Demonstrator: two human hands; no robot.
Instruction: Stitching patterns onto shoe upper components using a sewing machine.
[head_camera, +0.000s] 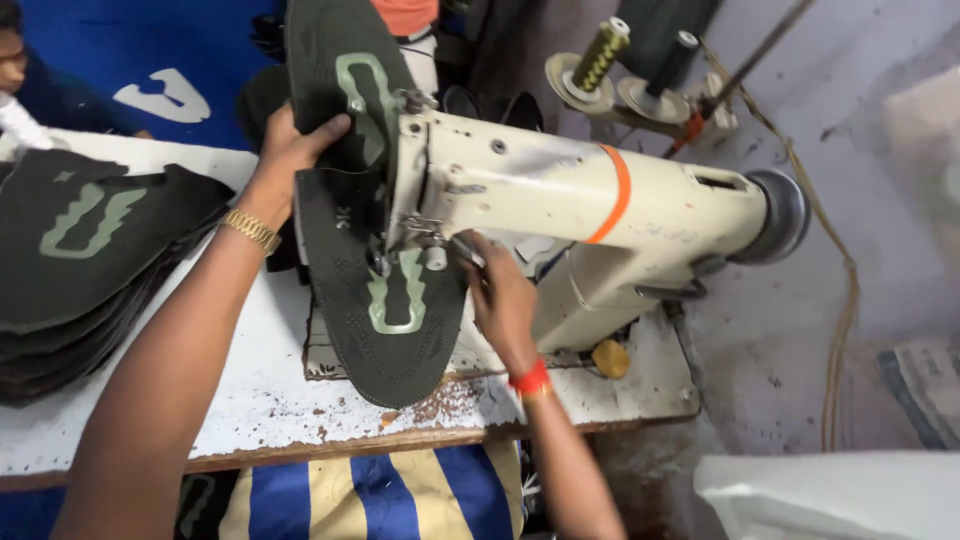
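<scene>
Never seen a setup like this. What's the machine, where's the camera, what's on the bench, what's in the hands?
There is one picture, taken by a camera worn on the person's head, looking down at their own two bare hands.

The cream machine with an orange band is an industrial sewing machine, with two thread spools behind it. It stands on a worn white table.

Under the needle end lies a dark shoe-shaped piece with a pale green design. The left hand, a gold bracelet at the wrist, grips the far part of the dark material. The right hand, a red band at the wrist, reaches in beside the needle area; what its fingers touch is hidden.

At left sits a stack of similar dark pieces. Another person in blue is partly visible at top left.
</scene>
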